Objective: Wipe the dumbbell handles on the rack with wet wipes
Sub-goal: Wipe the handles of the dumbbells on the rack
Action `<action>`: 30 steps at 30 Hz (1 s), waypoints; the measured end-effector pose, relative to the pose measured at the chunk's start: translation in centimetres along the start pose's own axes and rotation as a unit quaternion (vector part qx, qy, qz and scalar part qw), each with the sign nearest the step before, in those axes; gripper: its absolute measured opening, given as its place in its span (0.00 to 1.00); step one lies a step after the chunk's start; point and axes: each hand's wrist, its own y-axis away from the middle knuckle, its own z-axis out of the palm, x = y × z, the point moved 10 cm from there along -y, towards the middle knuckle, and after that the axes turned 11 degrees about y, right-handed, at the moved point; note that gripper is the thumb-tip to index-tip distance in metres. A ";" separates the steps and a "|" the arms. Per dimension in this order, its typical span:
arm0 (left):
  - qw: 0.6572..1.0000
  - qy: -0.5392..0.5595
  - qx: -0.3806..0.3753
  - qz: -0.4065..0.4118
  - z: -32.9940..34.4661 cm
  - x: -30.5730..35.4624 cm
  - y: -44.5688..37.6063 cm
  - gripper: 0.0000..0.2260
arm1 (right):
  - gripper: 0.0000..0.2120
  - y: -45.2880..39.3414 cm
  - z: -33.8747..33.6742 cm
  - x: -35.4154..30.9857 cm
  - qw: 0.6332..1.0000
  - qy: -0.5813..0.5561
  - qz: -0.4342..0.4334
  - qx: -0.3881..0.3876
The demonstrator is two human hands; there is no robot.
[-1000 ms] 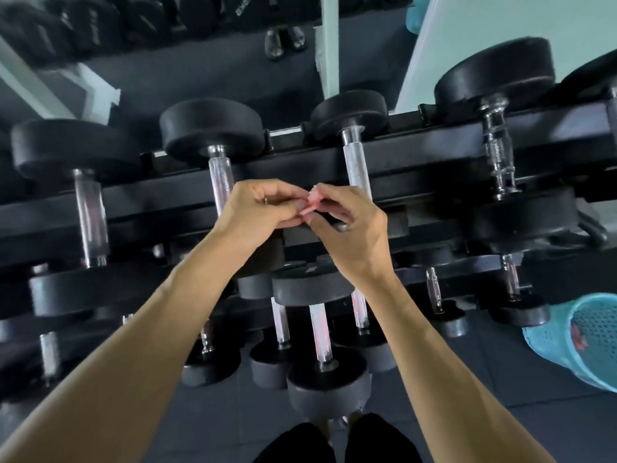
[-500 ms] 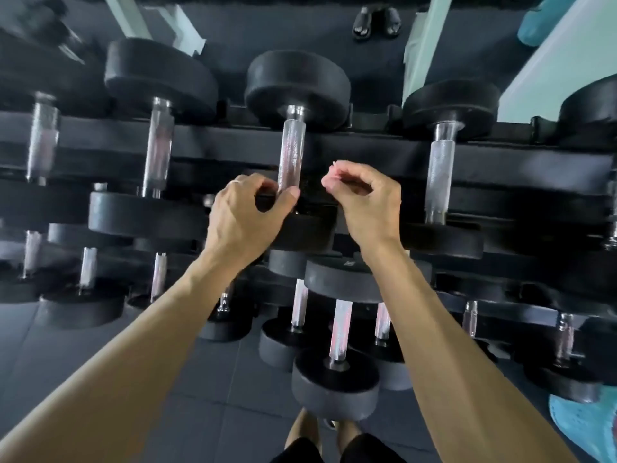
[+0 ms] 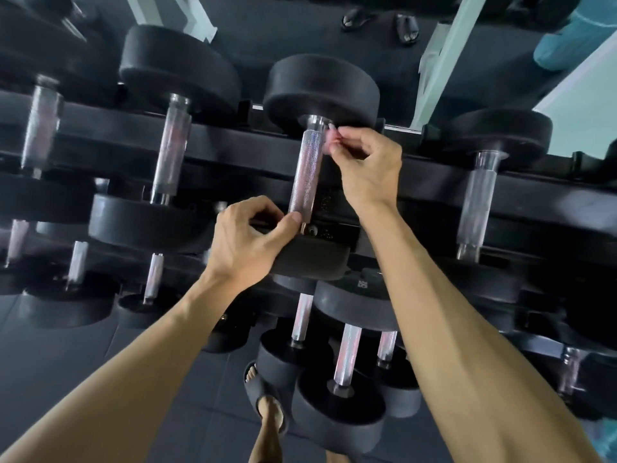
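the view is shifted since a moment ago, and the dumbbell handle (image 3: 307, 172) that was between the hands now stands in the middle of the frame on the top rail of the rack (image 3: 434, 182). the left hand (image 3: 248, 240), left of centre, is lower than before; its fingers are curled with the thumb tip against the near end of this handle, and i cannot tell if it holds something. the right hand (image 3: 367, 165) has gone up to the far end and pinches a small pink wipe (image 3: 329, 142) just beside the handle. i judge that the wiping of this handle is now starting from the top. the wipe is mostly hidden by the fingers, and contact with the metal is hard to see. the handles (image 3: 41, 127) at the left edge are blurred.
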 end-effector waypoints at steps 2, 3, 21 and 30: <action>1.000 0.008 -0.005 -0.001 -0.1 -0.4 -0.1 0.17 | 0.06 -0.1 0.5 -0.6 1.000 -0.006 -0.020 -0.001; 1.000 0.008 -0.006 0.001 0.0 -0.4 -0.1 0.17 | 0.06 -0.2 0.6 -0.7 1.000 -0.009 -0.023 0.001; 1.000 0.017 0.001 0.004 0.3 -0.4 -0.1 0.18 | 0.04 3.8 0.6 -0.8 0.990 0.107 -0.047 -0.073; 1.000 0.018 0.002 -0.003 0.3 -0.2 0.1 0.18 | 0.07 1.9 0.6 -1.2 0.997 0.047 -0.022 -0.063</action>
